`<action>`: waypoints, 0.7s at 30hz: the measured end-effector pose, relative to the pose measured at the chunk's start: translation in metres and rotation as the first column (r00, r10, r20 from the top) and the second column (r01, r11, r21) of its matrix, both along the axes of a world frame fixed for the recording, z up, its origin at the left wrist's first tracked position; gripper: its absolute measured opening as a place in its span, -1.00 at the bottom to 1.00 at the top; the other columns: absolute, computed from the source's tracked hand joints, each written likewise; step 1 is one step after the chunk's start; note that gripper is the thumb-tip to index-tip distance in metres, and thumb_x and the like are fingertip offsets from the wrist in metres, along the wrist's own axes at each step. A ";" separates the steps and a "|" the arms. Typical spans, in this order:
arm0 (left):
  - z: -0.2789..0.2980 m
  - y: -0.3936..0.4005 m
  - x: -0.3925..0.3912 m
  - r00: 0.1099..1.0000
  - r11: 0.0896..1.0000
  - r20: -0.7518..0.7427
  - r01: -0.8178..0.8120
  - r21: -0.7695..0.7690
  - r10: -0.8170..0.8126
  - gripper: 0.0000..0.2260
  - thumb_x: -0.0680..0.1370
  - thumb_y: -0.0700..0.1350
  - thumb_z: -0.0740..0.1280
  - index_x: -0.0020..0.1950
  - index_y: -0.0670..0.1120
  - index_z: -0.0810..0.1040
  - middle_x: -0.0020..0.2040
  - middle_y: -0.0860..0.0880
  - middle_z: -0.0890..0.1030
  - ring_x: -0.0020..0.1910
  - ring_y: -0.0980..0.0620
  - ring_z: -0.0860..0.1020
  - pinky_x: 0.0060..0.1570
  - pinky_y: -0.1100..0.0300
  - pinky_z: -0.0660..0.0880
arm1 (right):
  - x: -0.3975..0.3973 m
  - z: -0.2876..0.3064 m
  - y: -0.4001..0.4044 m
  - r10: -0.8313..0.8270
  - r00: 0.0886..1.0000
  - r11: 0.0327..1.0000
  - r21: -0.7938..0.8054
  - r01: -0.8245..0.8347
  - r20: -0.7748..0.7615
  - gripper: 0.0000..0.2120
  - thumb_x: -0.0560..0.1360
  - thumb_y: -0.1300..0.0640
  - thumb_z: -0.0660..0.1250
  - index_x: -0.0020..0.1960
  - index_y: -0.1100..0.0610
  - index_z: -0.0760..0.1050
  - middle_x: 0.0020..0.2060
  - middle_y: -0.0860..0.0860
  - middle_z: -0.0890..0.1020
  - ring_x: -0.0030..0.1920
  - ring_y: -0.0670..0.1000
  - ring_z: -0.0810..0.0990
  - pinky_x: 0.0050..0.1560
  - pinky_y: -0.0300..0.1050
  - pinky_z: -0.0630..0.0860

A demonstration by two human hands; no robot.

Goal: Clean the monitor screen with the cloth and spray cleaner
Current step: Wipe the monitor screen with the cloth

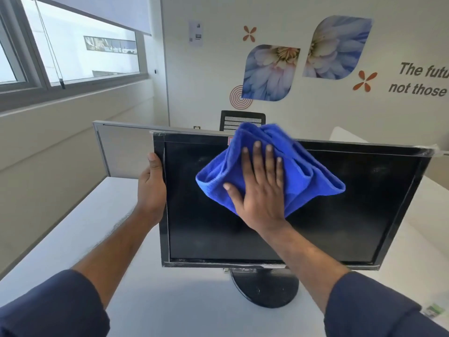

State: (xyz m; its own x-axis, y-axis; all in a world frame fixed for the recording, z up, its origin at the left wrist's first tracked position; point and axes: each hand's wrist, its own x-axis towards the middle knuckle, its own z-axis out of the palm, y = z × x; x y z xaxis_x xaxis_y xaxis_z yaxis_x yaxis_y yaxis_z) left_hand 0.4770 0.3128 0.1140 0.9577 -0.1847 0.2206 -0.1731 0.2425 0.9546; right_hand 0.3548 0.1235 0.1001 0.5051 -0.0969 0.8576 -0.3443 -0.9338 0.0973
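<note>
A black monitor (352,215) stands on a round black base (264,288) on the white desk, its dark screen facing me. A bunched blue cloth (303,166) lies against the upper middle of the screen. My right hand (260,188) presses flat on the cloth, fingers spread and pointing up. My left hand (151,183) grips the monitor's left bezel, thumb on the front edge. The spray cleaner is hidden or out of frame, apart from a green-labelled object at the right edge.
The white desk (97,239) runs out to the left of the monitor, bounded by a grey partition panel (121,149) behind. A black mesh chair (243,119) stands beyond the partition. A green-and-white object (433,310) peeks in at the lower right. Windows line the left wall.
</note>
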 end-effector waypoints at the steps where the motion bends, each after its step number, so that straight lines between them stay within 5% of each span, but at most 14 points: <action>1: 0.000 0.000 0.001 1.000 1.000 -0.005 -0.002 -0.011 0.002 -0.51 0.55 0.39 0.04 -0.12 0.19 0.69 -0.17 0.24 0.72 -0.15 0.28 0.67 -0.29 0.42 0.55 | 0.007 0.004 0.010 0.004 1.000 1.000 0.006 -0.004 -0.012 -0.24 0.59 -0.31 0.07 0.61 0.14 0.08 0.60 0.11 0.03 0.60 0.17 -0.03 0.57 0.19 -0.07; 6: -0.004 0.000 0.009 0.999 0.999 0.033 0.000 -0.043 0.002 -0.51 0.63 0.28 0.05 -0.08 0.03 0.67 -0.21 0.16 0.73 -0.19 0.24 0.68 -0.28 0.40 0.54 | 0.024 -0.010 0.051 0.118 0.986 0.985 -0.111 -0.132 -0.121 -0.28 0.59 -0.31 0.09 0.60 0.09 0.14 0.59 0.05 0.14 0.59 0.10 0.09 0.56 0.10 -0.04; 9: -0.006 0.002 0.013 0.997 0.998 0.056 0.056 -0.042 -0.053 -0.49 0.63 0.28 0.05 -0.15 0.07 0.70 -0.23 0.10 0.72 -0.23 0.21 0.67 -0.30 0.37 0.54 | 0.031 -0.009 0.062 0.097 0.994 0.989 -0.111 -0.101 -0.045 -0.29 0.55 -0.32 0.18 0.55 0.06 0.26 0.53 -0.01 0.31 0.46 0.05 0.30 0.49 -0.05 0.00; 13: -0.007 0.004 0.018 0.985 0.988 0.085 0.150 -0.033 -0.147 -0.57 0.64 0.26 0.05 -0.06 0.22 0.71 -0.07 0.11 0.74 -0.07 0.20 0.68 -0.19 0.39 0.54 | 0.052 0.004 0.086 0.010 1.000 0.995 -0.104 -0.009 0.012 -0.34 0.56 -0.33 0.10 0.55 -0.02 0.25 0.49 -0.04 0.37 0.38 0.12 0.29 0.36 0.17 0.13; 18: -0.011 0.009 0.025 0.972 0.973 0.076 0.227 -0.044 -0.223 -0.63 0.63 0.24 0.07 0.05 0.27 0.68 0.07 0.10 0.72 0.10 0.14 0.65 0.04 0.24 0.52 | 0.065 0.008 0.096 0.029 0.999 0.989 -0.146 -0.024 0.033 -0.42 0.60 -0.29 0.06 0.54 -0.07 0.28 0.45 -0.15 0.41 0.36 0.08 0.28 0.31 0.13 0.19; 21: -0.007 0.006 0.021 0.972 0.974 0.089 0.223 -0.035 -0.220 -0.61 0.63 0.25 0.07 0.02 0.25 0.69 0.01 0.11 0.73 0.02 0.18 0.67 -0.11 0.37 0.55 | 0.062 0.010 0.081 -0.018 0.996 0.974 -0.223 0.037 0.088 -0.46 0.61 -0.27 0.08 0.53 -0.10 0.29 0.44 -0.19 0.42 0.40 0.04 0.26 0.35 0.14 0.18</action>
State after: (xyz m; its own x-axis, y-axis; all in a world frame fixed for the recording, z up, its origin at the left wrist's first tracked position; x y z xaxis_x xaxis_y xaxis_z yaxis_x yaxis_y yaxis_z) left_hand 0.4977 0.3192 0.1074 0.8718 -0.3785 0.3112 -0.1893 0.3255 0.9264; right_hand 0.4163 0.2042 0.1104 0.4290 0.0901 0.8988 -0.3854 -0.8816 0.2723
